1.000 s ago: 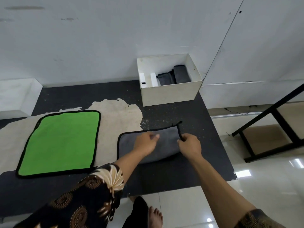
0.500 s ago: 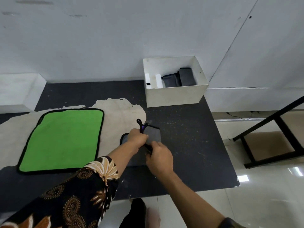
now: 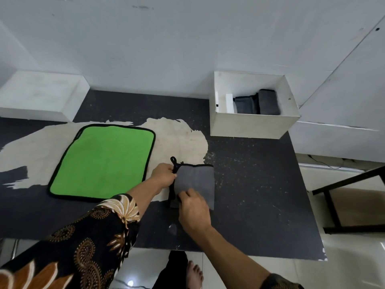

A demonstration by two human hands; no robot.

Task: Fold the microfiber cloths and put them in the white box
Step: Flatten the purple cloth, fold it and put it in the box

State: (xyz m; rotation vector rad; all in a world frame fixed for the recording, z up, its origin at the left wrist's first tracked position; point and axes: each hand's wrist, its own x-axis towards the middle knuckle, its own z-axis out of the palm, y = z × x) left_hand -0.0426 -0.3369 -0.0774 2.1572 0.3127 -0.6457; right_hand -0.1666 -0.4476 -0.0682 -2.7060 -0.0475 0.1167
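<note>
A grey microfiber cloth (image 3: 198, 180), folded into a small rectangle with black trim, lies on the dark table (image 3: 260, 184). My left hand (image 3: 163, 175) pinches its upper left corner beside a black hanging loop. My right hand (image 3: 193, 207) grips the cloth's lower left edge. A green cloth (image 3: 104, 161) with black trim lies flat and unfolded to the left. The white box (image 3: 254, 124) stands at the back right and holds folded grey cloths (image 3: 258, 103) at its right side.
A white block (image 3: 41, 94) sits at the table's back left against the white wall. A pale worn patch (image 3: 183, 138) spreads under the green cloth. A black metal frame (image 3: 333, 205) stands on the floor to the right. A bare foot (image 3: 194, 274) shows below the table edge.
The grey cloth was folded from right to left into a narrower rectangle. My right hand moved leftward and down to its lower left edge; my left hand now holds the upper left corner.
</note>
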